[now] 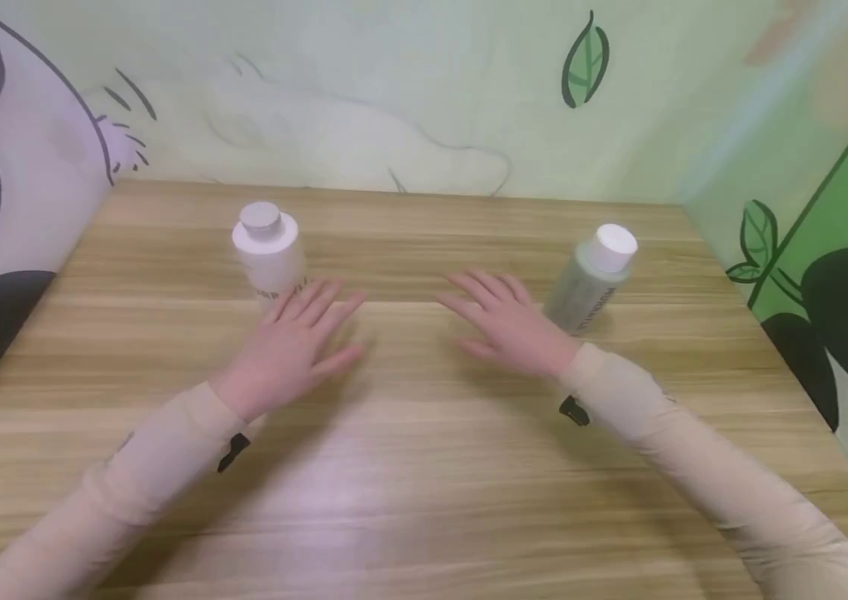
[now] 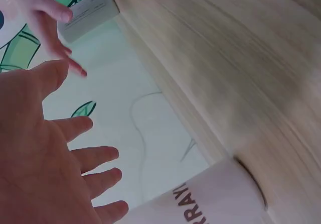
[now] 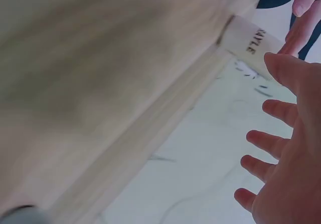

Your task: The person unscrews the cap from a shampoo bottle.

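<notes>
Both hands hover over a wooden table with fingers spread and nothing held. My left hand [image 1: 281, 354] is just in front of a white bottle [image 1: 270, 254] with a light cap, overlapping its lower part in the head view. In the left wrist view that white bottle [image 2: 215, 196] stands beyond the fingertips, dark lettering on its side. My right hand [image 1: 517, 329] is to the left of a grey-green bottle [image 1: 585, 287] with a white cap and dark lettering. Only the edge of this grey-green bottle [image 3: 25, 216] shows in the right wrist view. Each bottle stands upright.
The wooden table [image 1: 409, 483] meets a painted wall [image 1: 394, 100] at its back edge. Leaves and large black-and-white shapes are painted on the walls. Small black clips [image 1: 574, 410] show under both sleeved wrists.
</notes>
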{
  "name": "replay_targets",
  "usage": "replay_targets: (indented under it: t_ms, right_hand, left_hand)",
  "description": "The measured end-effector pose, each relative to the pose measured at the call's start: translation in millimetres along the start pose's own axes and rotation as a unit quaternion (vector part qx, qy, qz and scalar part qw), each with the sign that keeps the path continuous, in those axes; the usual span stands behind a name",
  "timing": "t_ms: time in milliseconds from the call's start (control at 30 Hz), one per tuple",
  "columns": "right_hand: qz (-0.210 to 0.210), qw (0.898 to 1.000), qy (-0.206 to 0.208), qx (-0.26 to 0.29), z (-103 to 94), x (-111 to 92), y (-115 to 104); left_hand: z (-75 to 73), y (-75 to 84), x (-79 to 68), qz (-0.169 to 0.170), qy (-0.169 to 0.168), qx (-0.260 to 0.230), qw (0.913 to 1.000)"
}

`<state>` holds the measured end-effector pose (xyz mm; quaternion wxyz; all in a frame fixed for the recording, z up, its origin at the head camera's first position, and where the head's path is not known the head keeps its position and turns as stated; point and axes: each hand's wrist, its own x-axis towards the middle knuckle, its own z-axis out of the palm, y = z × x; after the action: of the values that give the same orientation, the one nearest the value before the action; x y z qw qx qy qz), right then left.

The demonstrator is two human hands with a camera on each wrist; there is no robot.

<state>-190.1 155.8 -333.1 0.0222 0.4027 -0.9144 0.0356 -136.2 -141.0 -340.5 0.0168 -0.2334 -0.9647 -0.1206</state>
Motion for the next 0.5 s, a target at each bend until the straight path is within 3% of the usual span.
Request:
replay_targets:
  t_ms: [100, 200, 300, 367, 500]
  right_hand:
    - [-0.026, 1.000, -0.004, -0.002, -12.5, 28, -9]
    - [-0.045, 0.999, -0.009, 0.006, -25.6, 60, -20]
    - [-0.052, 0.998, -0.015, 0.016, -37.9, 92, -34]
    - [-0.052, 0.998, -0.023, 0.027, -45.5, 110, -44]
    - [-0.056, 0.997, -0.036, 0.044, -55.2, 142, -63]
  left_hand:
    - [-9.6, -3.3, -5.4, -0.028, 0.050, -0.049, 0.9972]
    - [-21.0, -10.3, -11.8, -0.051, 0.130, -0.094, 0.9857]
    - [-32.2, -23.2, -17.5, -0.063, 0.185, -0.111, 0.9745]
    - [-38.2, -34.2, -20.2, -0.081, 0.193, -0.123, 0.9702]
    - [-42.0, -59.2, -21.7, -0.137, 0.174, -0.167, 0.9608]
